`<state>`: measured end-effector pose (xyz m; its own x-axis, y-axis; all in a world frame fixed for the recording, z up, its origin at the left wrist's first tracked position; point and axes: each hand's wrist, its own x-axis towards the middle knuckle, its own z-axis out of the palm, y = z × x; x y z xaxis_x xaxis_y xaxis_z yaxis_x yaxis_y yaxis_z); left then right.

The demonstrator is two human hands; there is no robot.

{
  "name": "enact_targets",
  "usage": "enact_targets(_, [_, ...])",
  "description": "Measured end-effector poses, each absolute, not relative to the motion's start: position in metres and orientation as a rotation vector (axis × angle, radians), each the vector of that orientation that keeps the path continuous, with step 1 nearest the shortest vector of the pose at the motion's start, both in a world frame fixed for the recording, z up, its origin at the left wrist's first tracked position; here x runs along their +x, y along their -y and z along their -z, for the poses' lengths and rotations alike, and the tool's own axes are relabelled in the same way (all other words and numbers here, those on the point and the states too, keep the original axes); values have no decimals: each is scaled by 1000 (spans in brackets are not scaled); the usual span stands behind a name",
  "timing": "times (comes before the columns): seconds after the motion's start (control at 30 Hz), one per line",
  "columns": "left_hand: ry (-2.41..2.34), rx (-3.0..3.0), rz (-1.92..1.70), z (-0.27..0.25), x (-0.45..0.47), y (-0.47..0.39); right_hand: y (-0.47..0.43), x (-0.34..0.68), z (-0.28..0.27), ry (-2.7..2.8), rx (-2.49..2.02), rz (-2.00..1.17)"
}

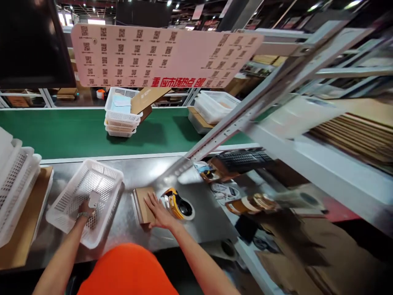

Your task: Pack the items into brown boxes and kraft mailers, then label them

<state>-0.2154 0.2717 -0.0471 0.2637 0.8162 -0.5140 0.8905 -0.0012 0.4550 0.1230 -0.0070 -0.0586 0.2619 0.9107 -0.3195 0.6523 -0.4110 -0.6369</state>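
Observation:
My left hand [86, 209] reaches down into a white perforated plastic basket [109, 174] on the metal bench. Its fingers are closed on a small pale packet [94, 198], whose exact kind I cannot make out. On the bench to the right of the basket lies a brown cardboard box [142, 200]. My right hand [160, 213] rests on the box's right part with its fingers spread. Just beyond that hand sits a yellow and black tape dispenser [175, 200] with a roll of tape beside it.
Stacked white baskets [18, 180] stand at the left over a cardboard sheet. Behind the bench runs a green conveyor belt [67, 135] carrying more baskets [123, 119]. A slanted metal post [221, 131] rises at the right, near a keyboard [242, 157]. A QR-code board [190, 49] hangs ahead.

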Motion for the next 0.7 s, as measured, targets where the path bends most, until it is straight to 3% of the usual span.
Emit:
enact_targets(0.17, [-1433,1604,-90,18,-184,-236,-10,90,41,919,-1877,-850])
enact_targets(0.37, [-1149,1314,-369,-2,-110,-154,-7,32,13,459,-1409,-1134])
enact_targets(0.7, [-1117,1246,-372,-4,-68,-91,44,34,-4,188,-1227,-1108])
